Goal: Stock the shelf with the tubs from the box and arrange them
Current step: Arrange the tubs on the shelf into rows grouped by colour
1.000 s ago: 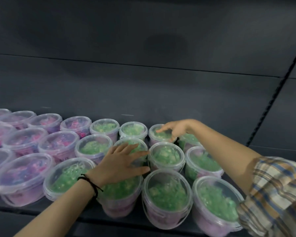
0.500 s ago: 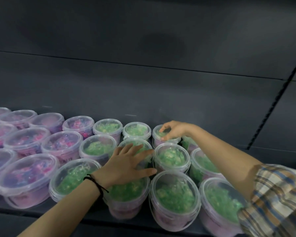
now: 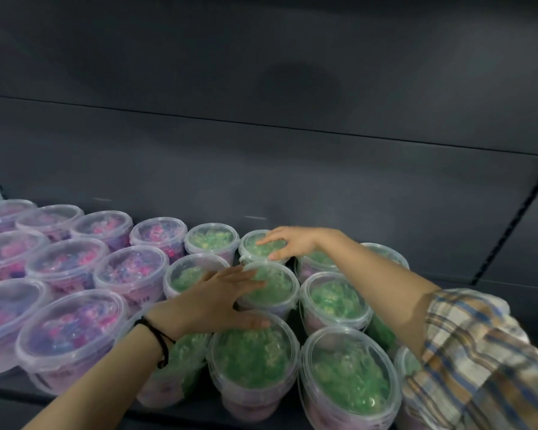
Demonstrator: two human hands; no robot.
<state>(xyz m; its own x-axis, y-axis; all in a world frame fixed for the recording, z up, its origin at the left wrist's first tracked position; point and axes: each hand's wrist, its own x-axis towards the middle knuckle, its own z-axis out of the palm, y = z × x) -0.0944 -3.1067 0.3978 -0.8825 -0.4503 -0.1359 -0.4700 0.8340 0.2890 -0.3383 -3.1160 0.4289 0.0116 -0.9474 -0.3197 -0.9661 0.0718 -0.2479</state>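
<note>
We rest our left hand [image 3: 218, 301] flat, fingers [image 3: 239, 279] spread, across two green tubs [image 3: 275, 287]; our outstretched right hand [image 3: 294, 243] touches a rear tub [image 3: 253, 248], fingers splayed.

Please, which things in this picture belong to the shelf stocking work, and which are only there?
Belong to the job: green tubs, pink tubs, shelf, left hand and right hand, both resting on green lids.
Only there: black wristband, checked sleeve, dark back panel.
</note>
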